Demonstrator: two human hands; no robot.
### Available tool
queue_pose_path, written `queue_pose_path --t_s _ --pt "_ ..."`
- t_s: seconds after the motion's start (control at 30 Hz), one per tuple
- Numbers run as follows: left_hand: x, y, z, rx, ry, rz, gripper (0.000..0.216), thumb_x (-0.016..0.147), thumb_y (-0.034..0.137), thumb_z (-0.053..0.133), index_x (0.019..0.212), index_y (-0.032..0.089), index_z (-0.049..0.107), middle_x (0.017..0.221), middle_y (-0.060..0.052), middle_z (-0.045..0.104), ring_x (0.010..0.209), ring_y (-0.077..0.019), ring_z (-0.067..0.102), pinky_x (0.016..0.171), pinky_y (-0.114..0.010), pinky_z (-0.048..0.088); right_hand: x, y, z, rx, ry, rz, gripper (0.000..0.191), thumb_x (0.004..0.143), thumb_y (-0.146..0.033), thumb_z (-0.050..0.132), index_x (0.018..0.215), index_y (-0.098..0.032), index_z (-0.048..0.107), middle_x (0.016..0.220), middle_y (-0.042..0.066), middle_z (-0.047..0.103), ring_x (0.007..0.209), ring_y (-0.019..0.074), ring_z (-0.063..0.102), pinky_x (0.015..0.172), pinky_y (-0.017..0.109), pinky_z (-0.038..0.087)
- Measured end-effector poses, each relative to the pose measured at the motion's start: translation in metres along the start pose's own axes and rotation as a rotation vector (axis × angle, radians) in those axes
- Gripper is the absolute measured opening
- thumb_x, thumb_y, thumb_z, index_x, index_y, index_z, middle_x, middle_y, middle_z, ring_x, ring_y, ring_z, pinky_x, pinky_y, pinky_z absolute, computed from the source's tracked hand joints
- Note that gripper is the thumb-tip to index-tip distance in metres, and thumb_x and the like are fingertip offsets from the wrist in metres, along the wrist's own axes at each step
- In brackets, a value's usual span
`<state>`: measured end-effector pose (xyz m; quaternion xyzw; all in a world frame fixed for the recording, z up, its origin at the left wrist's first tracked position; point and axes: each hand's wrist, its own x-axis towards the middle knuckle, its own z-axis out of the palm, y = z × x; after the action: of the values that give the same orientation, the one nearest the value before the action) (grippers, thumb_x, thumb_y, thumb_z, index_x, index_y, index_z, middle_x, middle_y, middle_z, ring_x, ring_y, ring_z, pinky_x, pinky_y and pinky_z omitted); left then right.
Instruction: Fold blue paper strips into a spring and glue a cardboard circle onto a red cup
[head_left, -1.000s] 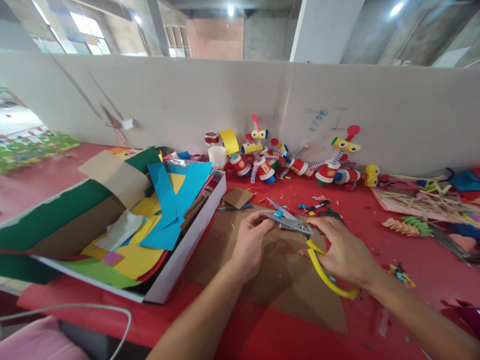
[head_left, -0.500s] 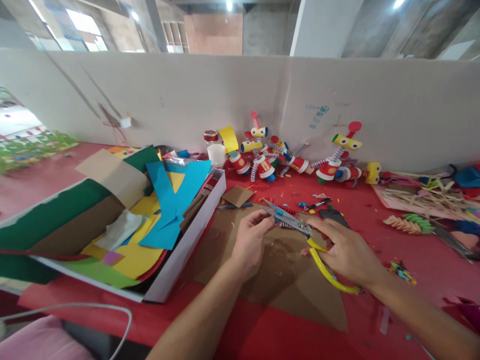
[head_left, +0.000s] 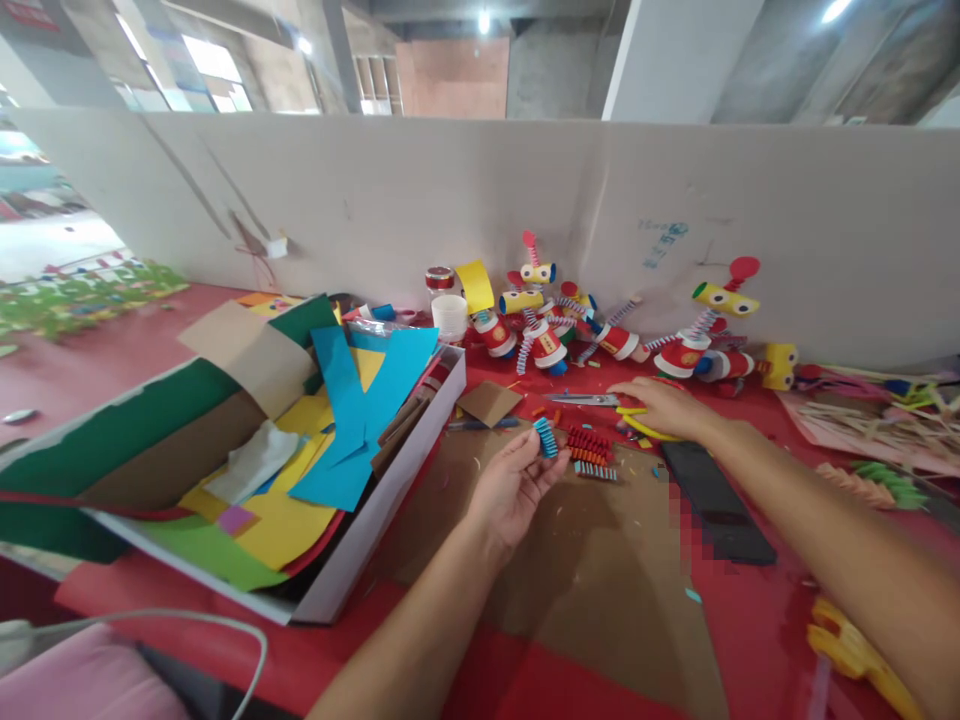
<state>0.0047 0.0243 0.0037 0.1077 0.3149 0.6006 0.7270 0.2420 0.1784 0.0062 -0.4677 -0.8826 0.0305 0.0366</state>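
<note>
I am seeing faint blue scribbled marks on the white partition wall [head_left: 660, 240], far right of the middle, but I am not making out any letters. The red paper-cup figures [head_left: 547, 345] are carrying small printed labels, too tiny to read.

the left hand [head_left: 514, 487] is palm up, just in front of the scissors [head_left: 600, 401], fingers curled, thumb and fingertips pinching something small. the right arm is stretched out far, and the right hand [head_left: 660, 405] lies palm down on the scissors' handles.
</note>
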Motion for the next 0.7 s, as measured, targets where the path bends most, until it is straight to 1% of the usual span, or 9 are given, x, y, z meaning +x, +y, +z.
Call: queue_pose_path --t_s 0.07,0.17,0.23,0.33,0.47,0.57,0.63,0.67,0.7 --pt "0.0 0.002 0.0 -0.019 0.01 -0.023 0.018 0.084 0.016 0.052 0.096 0.008 0.063 0.086 -0.012 0.068 0.078 -0.015 0.066 0.074 -0.024 0.054 0.021 0.013 0.006 0.004 -0.043 -0.02 0.053 0.072 -0.04 0.063 0.12 -0.018 0.057 0.1 0.012 0.063 0.089 0.0247 0.061 0.073 0.031 0.046" --pt "-0.001 0.003 -0.001 -0.03 0.025 -0.046 0.019 0.085 0.012 0.05 0.096 0.005 0.063 0.086 -0.012 0.068 0.075 -0.0128 0.066 0.071 -0.02 0.054 0.041 0.024 0.015 0.052 -0.069 -0.044 0.055 0.071 -0.037 0.063 0.121 -0.017 0.056 0.098 0.011 0.063 0.087 0.0234 0.061 0.072 0.03 0.046" --pt "-0.002 0.003 -0.001 -0.029 0.019 -0.065 0.018 0.085 0.012 0.05 0.094 0.005 0.064 0.081 -0.011 0.067 0.068 -0.0101 0.064 0.065 -0.017 0.053 0.047 0.028 0.019 0.071 -0.081 -0.064 0.055 0.069 -0.034 0.065 0.121 -0.017 0.057 0.099 0.011 0.063 0.087 0.0234 0.061 0.073 0.03 0.046" --pt "-0.001 0.003 -0.002 -0.013 -0.019 -0.097 0.015 0.084 0.016 0.052 0.091 0.008 0.063 0.074 -0.007 0.065 0.055 -0.0067 0.059 0.053 -0.015 0.049 0.051 0.033 0.022 0.12 -0.059 -0.088 0.05 0.065 -0.021 0.066 0.115 -0.021 0.061 0.1 0.009 0.064 0.089 0.0231 0.061 0.076 0.031 0.047" --pt "0.001 0.003 -0.003 0.008 -0.024 -0.118 0.011 0.084 0.02 0.054 0.086 0.012 0.061 0.07 -0.005 0.064 0.048 -0.0045 0.053 0.045 -0.013 0.042 0.053 0.031 0.018 0.178 0.015 -0.079 0.038 0.064 -0.007 0.062 0.099 -0.022 0.069 0.096 0.007 0.066 0.091 0.0239 0.062 0.082 0.035 0.047" --pt "0.002 0.003 -0.004 0.033 -0.029 -0.095 0.012 0.084 0.02 0.054 0.09 0.013 0.061 0.071 -0.004 0.064 0.048 -0.0044 0.053 0.045 -0.013 0.041 0.047 0.01 0.008 0.188 0.116 -0.029 0.028 0.072 -0.01 0.057 0.096 -0.019 0.069 0.098 0.011 0.064 0.095 0.0261 0.06 0.087 0.041 0.045" --pt "0.002 0.002 -0.005 0.062 -0.026 -0.068 0.013 0.083 0.019 0.055 0.092 0.013 0.061 0.074 -0.005 0.065 0.051 -0.0045 0.054 0.048 -0.013 0.043 0.033 -0.019 0.002 0.226 0.181 -0.026 0.027 0.079 -0.017 0.054 0.104 -0.019 0.065 0.104 0.011 0.062 0.096 0.0239 0.06 0.088 0.04 0.046" --pt "0.002 0.002 -0.006 0.072 -0.019 -0.057 0.013 0.083 0.019 0.056 0.093 0.013 0.061 0.075 -0.005 0.065 0.052 -0.0046 0.055 0.05 -0.013 0.044 0.023 -0.037 -0.001 0.275 0.215 -0.036 0.027 0.083 -0.023 0.052 0.108 -0.021 0.062 0.107 0.009 0.061 0.093 0.0208 0.061 0.085 0.037 0.048" --pt "0.003 0.001 -0.006 0.079 -0.009 -0.052 0.013 0.082 0.018 0.056 0.093 0.013 0.062 0.075 -0.004 0.065 0.052 -0.0046 0.055 0.051 -0.013 0.045 0.01 -0.056 -0.002 0.44 0.268 -0.062 0.029 0.083 -0.027 0.054 0.111 -0.022 0.059 0.108 0.008 0.06 0.092 0.0197 0.062 0.083 0.035 0.05"
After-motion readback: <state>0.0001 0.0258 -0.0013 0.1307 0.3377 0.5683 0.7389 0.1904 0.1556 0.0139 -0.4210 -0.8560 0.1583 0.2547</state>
